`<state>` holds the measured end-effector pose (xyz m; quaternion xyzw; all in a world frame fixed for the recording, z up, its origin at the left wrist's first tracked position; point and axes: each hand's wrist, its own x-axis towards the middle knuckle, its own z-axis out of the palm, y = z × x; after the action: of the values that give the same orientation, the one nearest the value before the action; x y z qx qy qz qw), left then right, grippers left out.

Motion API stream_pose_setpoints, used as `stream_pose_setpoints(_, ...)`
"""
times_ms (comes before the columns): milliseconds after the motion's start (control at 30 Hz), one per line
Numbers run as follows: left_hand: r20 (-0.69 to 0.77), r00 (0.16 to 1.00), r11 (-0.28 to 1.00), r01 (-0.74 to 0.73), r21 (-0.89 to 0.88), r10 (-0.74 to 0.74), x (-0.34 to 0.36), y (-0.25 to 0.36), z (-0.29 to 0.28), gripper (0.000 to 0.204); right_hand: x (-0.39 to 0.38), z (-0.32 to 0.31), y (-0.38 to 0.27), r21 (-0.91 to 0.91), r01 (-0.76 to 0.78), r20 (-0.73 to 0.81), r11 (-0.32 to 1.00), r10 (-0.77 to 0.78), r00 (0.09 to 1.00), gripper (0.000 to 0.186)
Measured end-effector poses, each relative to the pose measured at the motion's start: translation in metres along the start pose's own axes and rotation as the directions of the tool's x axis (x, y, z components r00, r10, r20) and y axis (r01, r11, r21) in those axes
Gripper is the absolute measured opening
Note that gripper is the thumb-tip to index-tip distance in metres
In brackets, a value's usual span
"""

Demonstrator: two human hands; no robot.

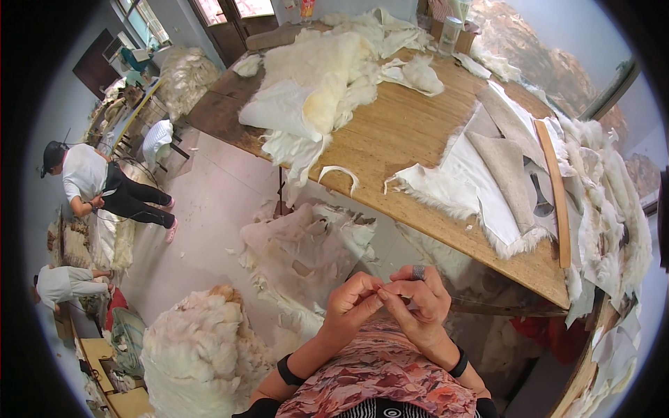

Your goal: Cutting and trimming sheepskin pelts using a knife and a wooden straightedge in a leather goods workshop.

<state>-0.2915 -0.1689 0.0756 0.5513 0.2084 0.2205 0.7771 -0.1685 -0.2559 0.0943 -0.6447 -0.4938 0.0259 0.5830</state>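
Observation:
My left hand (354, 299) and my right hand (422, 305) meet in front of my body, short of the table's near edge. Thumb and fingers of each are pinched together, the tips almost touching. Whatever is between them is too small to make out. A patterned metal thimble ring (418, 272) circles a finger of the right hand. Beyond the hands, a white sheepskin piece (456, 177) lies hide side up on the wooden table (397, 150), with grey-beige felt-like pieces (503, 171) over it. A long wooden strip (554, 195) and a dark metal tool (540, 196) lie beside them.
A large fleece (313, 76) hangs over the table's far left edge. Heaped wool (198, 352) and loose hides (300, 251) lie on the floor to my left. Hides (606, 202) are piled at right. Two people (87, 174) work at the far left.

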Motion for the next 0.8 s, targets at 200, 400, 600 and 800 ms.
stream_pose_setpoints(200,-0.005,1.000,1.000,0.010,-0.002,-0.010,-0.002,-0.003,-0.001,0.008,-0.002,0.002,0.002,0.029,-0.008,-0.008,1.000,0.009,1.000,0.019)
stream_pose_setpoints(400,-0.015,1.000,0.998,-0.016,0.063,0.017,-0.006,-0.006,-0.002,0.009,-0.004,0.001,-0.001,0.034,-0.035,0.017,0.999,0.034,0.999,0.018)
stream_pose_setpoints(600,-0.022,0.998,0.992,-0.056,0.112,0.059,0.002,-0.002,0.002,0.011,0.001,0.000,0.005,0.084,-0.074,0.030,0.994,0.072,0.997,0.018)
stream_pose_setpoints(800,-0.098,0.988,0.966,-0.091,0.240,0.117,0.000,-0.002,-0.010,0.010,0.009,0.009,0.003,0.087,-0.129,0.117,0.988,0.119,0.986,0.017)
